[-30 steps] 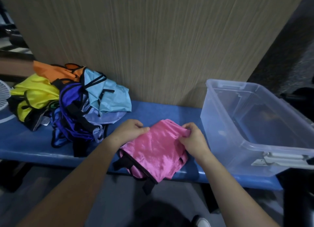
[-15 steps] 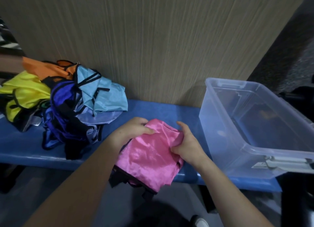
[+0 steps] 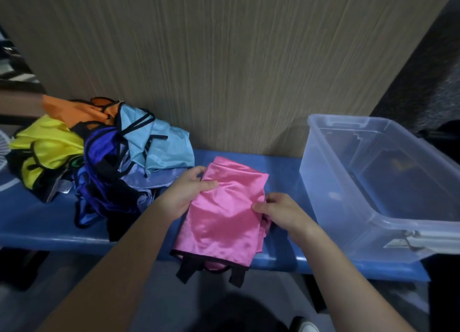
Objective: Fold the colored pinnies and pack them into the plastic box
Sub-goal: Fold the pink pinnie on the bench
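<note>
The pink pinny lies partly folded on the blue surface, its black-trimmed end and two black straps hanging over the near edge. It sits between the two hands. The left hand pinches its left edge near the far corner, thumb on top of the cloth; the right hand pinches the right edge about midway down, thumb on top and, as far as the angle shows, the fingers tucked under the layers. Both grips are closed on the pinny.

The cloth looks thin, shiny and limp, so I judge it light and slippery: layers will likely slide apart and the fold spring open unless it is pinned. The best hold seems to be on the folded side edges, catching all layers at once, with the dangling straps tucked in first so they do not snag.

Just to the right of the right grip stands the plastic box, clear, lidless, and seemingly holding no pinnies, though its see-through walls make that hard to confirm. To the left of the left grip, nearly touching it, is the pile of unfolded pinnies: light blue, dark blue, yellow and orange, tangled with black trim. Behind everything rises a wood-grain panel.
</note>
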{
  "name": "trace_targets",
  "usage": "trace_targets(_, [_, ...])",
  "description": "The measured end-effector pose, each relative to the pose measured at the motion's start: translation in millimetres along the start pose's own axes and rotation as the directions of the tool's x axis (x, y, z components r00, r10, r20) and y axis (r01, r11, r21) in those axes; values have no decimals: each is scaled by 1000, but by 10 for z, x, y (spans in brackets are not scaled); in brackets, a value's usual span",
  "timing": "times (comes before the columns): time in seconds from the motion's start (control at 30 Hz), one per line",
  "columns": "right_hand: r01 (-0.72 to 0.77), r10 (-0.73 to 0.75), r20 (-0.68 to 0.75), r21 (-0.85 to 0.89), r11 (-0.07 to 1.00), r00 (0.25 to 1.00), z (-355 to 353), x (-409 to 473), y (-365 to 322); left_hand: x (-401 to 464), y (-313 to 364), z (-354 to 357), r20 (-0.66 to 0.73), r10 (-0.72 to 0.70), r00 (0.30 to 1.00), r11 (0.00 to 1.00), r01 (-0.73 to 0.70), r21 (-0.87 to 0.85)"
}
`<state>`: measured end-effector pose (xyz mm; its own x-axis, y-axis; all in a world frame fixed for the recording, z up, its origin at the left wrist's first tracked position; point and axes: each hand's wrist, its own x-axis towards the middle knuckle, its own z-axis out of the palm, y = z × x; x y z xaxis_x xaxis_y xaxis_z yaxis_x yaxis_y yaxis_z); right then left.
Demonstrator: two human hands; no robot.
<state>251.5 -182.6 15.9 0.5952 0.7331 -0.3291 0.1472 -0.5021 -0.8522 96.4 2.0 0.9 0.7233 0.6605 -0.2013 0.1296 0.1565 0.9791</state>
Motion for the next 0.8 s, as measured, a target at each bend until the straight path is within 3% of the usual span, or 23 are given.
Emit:
trace_targets(0.1, [9,-9,-8,21,1000,1000,-6,53,-49,15,3,5,-20,-12,1000,999,13,43])
trace_targets(0.27, [-21,16,50,111,994,999,40,143,-70,134,-87,-1,-73,89,993,961,-66,270])
trace_targets(0.4, [-32,27,40,149,988,999,50,221,-52,195,-48,33,-113,41,993,961,-8,277])
trace_targets(0.8, [59,-46,-130,101,993,990,63,416,-57,390,-57,5,-63,-65,996,964,79,252])
